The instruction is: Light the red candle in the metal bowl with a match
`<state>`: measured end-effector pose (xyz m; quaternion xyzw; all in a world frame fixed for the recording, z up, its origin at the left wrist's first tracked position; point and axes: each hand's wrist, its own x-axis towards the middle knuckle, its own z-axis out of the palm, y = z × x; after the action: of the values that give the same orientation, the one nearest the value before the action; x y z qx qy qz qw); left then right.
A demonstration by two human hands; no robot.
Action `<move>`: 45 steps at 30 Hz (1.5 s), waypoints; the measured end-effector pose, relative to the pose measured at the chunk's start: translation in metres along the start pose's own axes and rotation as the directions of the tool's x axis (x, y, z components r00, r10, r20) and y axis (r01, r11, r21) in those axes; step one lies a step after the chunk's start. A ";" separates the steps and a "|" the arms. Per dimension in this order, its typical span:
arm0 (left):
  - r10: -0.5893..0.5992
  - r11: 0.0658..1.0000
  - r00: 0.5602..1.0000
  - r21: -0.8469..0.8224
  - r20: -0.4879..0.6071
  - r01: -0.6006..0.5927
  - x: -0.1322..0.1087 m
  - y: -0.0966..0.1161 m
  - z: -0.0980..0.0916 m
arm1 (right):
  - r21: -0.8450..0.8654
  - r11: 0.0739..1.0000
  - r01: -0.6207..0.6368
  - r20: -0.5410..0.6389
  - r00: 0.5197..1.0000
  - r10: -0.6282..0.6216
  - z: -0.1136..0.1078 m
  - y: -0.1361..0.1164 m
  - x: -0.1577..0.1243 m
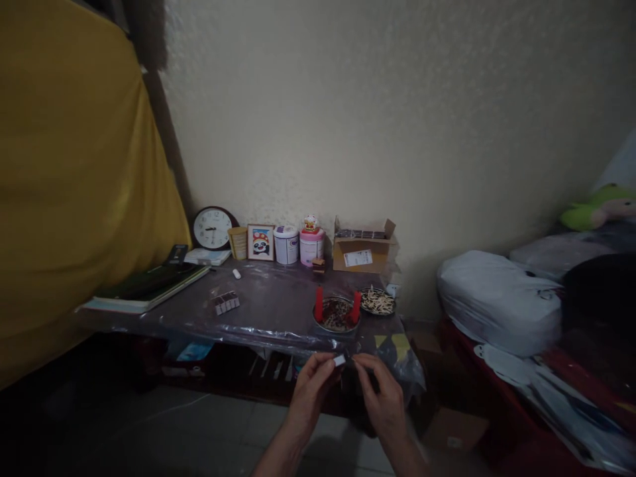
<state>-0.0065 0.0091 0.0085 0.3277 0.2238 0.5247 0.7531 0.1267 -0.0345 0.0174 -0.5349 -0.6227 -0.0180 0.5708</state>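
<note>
My left hand (pixel 311 387) pinches a small matchbox (pixel 340 360) in front of the table's near edge. My right hand (pixel 380 391) is closed in a pinch right beside the box, its fingertips at the box's right end; what they hold is too small to make out. Just beyond on the dark table (pixel 268 311) stands a round metal bowl (pixel 336 317) with two red handles, filled with small dark pieces. A second dish (pixel 377 301) to its right holds several pale matchsticks. A short row of matchboxes (pixel 226 303) lies left of centre.
Along the wall stand a round clock (pixel 212 228), a framed picture (pixel 260 242), two white tins (pixel 298 245) and an open cardboard box (pixel 364 252). Books (pixel 144 288) lie at the table's left end. A yellow cloth (pixel 64 185) hangs left; wrapped bundles (pixel 499 301) are piled right.
</note>
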 end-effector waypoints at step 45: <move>0.022 0.999 0.999 0.032 0.038 -0.023 -0.005 0.002 0.001 | -0.163 0.981 0.104 0.013 0.995 -0.103 0.002 0.010 -0.002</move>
<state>-0.0092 0.0050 0.0104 0.3523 0.2144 0.5232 0.7458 0.1313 -0.0305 0.0091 -0.5469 -0.6473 -0.0976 0.5219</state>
